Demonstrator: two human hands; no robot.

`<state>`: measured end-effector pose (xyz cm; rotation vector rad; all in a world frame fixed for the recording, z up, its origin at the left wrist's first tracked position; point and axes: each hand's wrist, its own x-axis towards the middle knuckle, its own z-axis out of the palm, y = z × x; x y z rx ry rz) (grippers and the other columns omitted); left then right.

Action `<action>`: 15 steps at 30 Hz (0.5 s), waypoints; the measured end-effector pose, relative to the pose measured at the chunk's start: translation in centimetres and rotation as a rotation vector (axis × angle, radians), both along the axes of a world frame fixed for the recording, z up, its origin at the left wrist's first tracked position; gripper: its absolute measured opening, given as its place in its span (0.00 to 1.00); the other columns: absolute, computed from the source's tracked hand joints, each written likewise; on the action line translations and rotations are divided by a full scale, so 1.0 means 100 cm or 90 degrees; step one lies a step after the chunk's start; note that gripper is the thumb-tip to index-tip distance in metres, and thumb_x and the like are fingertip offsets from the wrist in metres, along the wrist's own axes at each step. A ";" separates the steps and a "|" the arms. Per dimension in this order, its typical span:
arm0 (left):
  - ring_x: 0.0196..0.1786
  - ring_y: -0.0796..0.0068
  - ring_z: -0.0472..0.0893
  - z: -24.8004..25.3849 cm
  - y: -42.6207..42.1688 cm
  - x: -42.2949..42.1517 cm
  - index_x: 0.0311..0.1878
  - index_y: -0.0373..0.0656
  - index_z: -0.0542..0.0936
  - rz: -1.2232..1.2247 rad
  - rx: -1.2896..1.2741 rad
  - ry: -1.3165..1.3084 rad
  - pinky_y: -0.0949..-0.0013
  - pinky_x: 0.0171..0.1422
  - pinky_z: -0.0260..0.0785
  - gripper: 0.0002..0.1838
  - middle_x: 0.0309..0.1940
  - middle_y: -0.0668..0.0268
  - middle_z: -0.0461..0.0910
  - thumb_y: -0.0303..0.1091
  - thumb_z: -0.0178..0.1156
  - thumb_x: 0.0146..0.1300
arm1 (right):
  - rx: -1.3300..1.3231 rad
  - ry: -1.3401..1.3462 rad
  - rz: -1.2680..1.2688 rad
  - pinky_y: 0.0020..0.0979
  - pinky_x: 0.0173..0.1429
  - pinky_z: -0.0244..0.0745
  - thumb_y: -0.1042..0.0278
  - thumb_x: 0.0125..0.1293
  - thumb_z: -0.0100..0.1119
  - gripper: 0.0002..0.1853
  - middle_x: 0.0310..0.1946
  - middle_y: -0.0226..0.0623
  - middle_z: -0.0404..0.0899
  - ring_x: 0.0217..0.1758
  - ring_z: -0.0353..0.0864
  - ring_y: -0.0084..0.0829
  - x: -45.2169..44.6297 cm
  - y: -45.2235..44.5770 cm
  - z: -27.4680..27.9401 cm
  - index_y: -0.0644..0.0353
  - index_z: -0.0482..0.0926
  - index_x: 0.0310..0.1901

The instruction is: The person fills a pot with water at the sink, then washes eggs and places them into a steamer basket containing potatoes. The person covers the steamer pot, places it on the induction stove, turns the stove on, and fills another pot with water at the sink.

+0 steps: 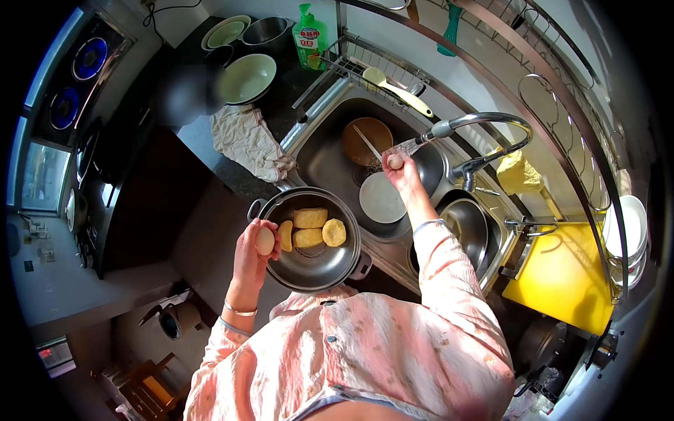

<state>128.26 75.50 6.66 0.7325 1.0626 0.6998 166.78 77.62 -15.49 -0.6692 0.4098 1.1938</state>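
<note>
My left hand (247, 256) is closed around an egg (265, 241), held over the left rim of a steel steamer pot (309, 270). Several yellow chunks of food (310, 217) lie on the perforated bottom of the pot. Over the sink (319, 151), my right hand (407, 179) grips a second egg (395, 161) under the running tap (442, 130). Below that hand, a brown bowl (365, 130) and a white round dish (381, 196) sit in the basin. A pale, thin stick-like thing (365, 142) slants across the brown bowl.
Left of the sink are a crumpled cloth (246, 140), a pale green bowl (249, 76) and a green detergent bottle (309, 38). A metal basin (465, 228) occupies the right sink. A yellow board (562, 281) and a metal rack (491, 77) stand on the right.
</note>
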 end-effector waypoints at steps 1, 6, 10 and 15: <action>0.24 0.77 0.74 -0.001 -0.001 0.001 0.37 0.39 0.75 -0.012 -0.004 -0.001 0.76 0.25 0.67 0.18 0.25 0.65 0.75 0.42 0.43 0.72 | 0.003 -0.018 -0.008 0.31 0.40 0.81 0.70 0.61 0.53 0.08 0.32 0.43 0.78 0.33 0.79 0.35 0.000 0.002 -0.008 0.67 0.75 0.36; 0.24 0.77 0.74 -0.001 -0.002 0.004 0.37 0.39 0.75 -0.007 -0.009 0.016 0.76 0.25 0.65 0.18 0.25 0.65 0.75 0.43 0.43 0.72 | 0.068 0.024 0.042 0.34 0.43 0.82 0.72 0.62 0.50 0.08 0.33 0.45 0.77 0.34 0.78 0.38 -0.009 -0.001 0.034 0.69 0.74 0.38; 0.24 0.77 0.74 0.003 -0.001 0.005 0.36 0.39 0.75 -0.008 -0.001 0.010 0.76 0.26 0.65 0.18 0.25 0.65 0.75 0.43 0.43 0.72 | 0.037 0.011 -0.046 0.38 0.46 0.82 0.72 0.64 0.48 0.08 0.34 0.45 0.77 0.34 0.78 0.40 -0.005 0.006 0.020 0.66 0.74 0.39; 0.25 0.78 0.74 0.001 0.000 0.008 0.36 0.39 0.75 -0.025 -0.006 0.019 0.77 0.25 0.65 0.18 0.25 0.65 0.75 0.43 0.43 0.72 | 0.037 -0.093 0.050 0.30 0.35 0.78 0.65 0.64 0.55 0.08 0.28 0.37 0.76 0.31 0.77 0.34 0.001 0.003 0.018 0.61 0.74 0.38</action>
